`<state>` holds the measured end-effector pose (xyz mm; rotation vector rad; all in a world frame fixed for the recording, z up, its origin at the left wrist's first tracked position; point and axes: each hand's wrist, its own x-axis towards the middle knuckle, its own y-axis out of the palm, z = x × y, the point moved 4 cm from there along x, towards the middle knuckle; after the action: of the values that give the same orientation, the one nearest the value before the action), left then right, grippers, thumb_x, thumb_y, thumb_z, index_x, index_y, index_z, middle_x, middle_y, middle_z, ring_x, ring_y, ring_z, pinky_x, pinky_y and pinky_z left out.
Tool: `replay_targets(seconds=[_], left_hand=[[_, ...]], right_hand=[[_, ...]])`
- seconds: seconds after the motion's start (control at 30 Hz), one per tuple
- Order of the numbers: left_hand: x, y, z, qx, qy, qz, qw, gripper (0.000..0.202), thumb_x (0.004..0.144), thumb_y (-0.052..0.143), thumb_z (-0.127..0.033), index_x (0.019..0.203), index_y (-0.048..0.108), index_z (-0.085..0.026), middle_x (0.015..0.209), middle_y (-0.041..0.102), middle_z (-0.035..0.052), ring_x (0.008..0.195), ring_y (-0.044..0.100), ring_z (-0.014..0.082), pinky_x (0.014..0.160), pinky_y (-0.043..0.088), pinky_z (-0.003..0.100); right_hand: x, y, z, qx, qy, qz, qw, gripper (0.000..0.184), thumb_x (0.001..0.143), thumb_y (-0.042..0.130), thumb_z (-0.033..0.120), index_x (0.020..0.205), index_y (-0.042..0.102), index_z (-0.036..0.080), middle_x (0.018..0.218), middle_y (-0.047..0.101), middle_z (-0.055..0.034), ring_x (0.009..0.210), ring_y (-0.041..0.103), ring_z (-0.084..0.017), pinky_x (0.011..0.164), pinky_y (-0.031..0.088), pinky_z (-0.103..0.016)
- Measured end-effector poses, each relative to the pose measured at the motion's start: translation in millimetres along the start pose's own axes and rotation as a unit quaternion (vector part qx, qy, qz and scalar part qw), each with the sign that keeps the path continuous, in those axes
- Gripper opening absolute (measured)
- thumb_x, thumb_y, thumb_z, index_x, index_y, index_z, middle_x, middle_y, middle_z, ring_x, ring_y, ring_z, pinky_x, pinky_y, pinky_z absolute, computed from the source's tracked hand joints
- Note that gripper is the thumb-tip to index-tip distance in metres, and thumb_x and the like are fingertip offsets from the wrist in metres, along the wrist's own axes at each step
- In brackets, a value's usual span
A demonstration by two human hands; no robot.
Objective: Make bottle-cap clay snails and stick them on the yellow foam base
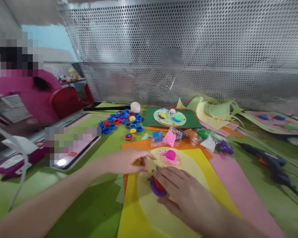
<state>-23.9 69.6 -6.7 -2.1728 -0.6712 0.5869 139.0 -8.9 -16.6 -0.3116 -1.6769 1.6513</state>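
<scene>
A snail figure with a purple clay body point(157, 189) and a red bottle cap point(160, 185) as its shell lies on a pale yellow paper oval point(149, 205). My right hand point(181, 186) curls over this snail, fingers on the red cap, hiding part of it. Just beyond it, my left hand point(134, 160) hovers at the oval's left edge, its thumb and forefinger apart and holding nothing visible. Higher on the oval is a pink snail point(171, 156), also made with a cap and clay. Beneath the oval is a yellow sheet point(130, 211).
Several loose bottle caps point(112, 126) lie at back left, near a tablet point(75, 148). Bagged clay pieces point(170, 136) sit beyond the oval. A glue gun point(268, 162) rests on the right. A finished picture point(149, 115) stands behind, before a perforated metal panel point(201, 39).
</scene>
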Motion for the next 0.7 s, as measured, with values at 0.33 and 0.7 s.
replay_targets(seconds=[0.33, 0.7], left_hand=[[-4, 2.7, -16, 0.014, 0.035, 0.015, 0.999, 0.045, 0.084, 0.050, -0.031, 0.128, 0.042, -0.026, 0.103, 0.066, 0.0036, 0.094, 0.059, 0.0192, 0.081, 0.041, 0.027], [-16, -6.5, -15, 0.134, 0.031, 0.031, 0.990, 0.068, 0.082, 0.050, -0.015, 0.138, 0.021, -0.038, 0.099, 0.071, -0.0057, 0.093, 0.060, 0.0208, 0.075, 0.041, 0.026]], right_hand=[[-7, 3, 13, -0.092, -0.105, -0.012, 0.990, 0.041, 0.095, 0.025, 0.021, 0.117, 0.058, 0.009, 0.118, 0.058, -0.0084, 0.104, 0.056, -0.023, 0.077, 0.054, -0.035], [-6, -8, 11, -0.104, -0.093, -0.035, 0.990, 0.045, 0.094, 0.021, 0.016, 0.109, 0.063, 0.011, 0.114, 0.061, -0.0065, 0.102, 0.058, -0.023, 0.074, 0.055, -0.035]])
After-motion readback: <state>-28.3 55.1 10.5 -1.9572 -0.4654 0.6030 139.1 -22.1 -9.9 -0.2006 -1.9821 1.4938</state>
